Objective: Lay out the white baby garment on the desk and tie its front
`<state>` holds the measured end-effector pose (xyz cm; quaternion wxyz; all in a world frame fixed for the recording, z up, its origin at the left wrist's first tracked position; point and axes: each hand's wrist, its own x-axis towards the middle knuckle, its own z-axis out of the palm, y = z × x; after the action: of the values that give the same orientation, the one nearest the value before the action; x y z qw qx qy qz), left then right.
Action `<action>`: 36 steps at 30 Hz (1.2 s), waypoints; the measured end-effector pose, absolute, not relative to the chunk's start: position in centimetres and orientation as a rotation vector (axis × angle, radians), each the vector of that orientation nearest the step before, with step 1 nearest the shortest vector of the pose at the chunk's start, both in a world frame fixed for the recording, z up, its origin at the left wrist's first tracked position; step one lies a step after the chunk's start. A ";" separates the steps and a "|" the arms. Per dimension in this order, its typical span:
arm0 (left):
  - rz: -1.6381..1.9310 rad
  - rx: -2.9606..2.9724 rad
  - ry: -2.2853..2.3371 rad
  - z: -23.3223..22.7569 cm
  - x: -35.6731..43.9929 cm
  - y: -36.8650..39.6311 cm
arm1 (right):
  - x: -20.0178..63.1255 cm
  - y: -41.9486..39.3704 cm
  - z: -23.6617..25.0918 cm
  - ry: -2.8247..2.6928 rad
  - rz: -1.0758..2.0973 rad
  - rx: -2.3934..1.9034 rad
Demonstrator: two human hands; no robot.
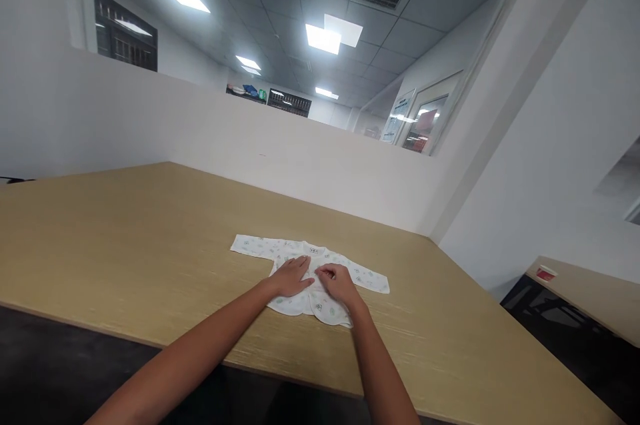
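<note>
A small white baby jacket [327, 308] with a faint print lies spread on the wooden table, both sleeves stretched out to the sides. Its front opening runs down the middle, and a small label shows inside the neckline. My left hand [293, 276] rests flat on the left front panel, fingers extended toward the collar. Just right of the opening, my right hand [339, 281] has its fingers bent and drawn together against the fabric. Whatever those fingertips pinch is too small to make out.
The table [150, 245] reaches back to a low white wall [300, 165] with glass above it. On the right, a lower surface [590, 291] carries a red and white cup [546, 273]. The table's front edge runs under my forearms.
</note>
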<state>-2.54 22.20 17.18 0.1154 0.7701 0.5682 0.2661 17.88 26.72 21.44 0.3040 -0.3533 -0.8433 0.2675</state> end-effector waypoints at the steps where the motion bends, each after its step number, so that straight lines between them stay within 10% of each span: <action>1: 0.775 2.246 1.660 17.1 -2.6 22.2 | 17.9 26.7 21.4 -2.246 0.712 -0.943; 16: 1.336 1.940 1.156 21.5 -1.7 21.4 | 17.2 25.8 22.9 -2.069 0.806 -0.883; 36: 1.232 1.407 0.611 22.4 -1.9 20.4 | 16.1 24.1 23.1 -1.828 1.563 -0.600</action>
<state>-1.93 20.40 22.42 0.5540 0.5954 0.2587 0.5213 16.07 24.12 23.10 0.3253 -0.2289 -0.6975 0.5961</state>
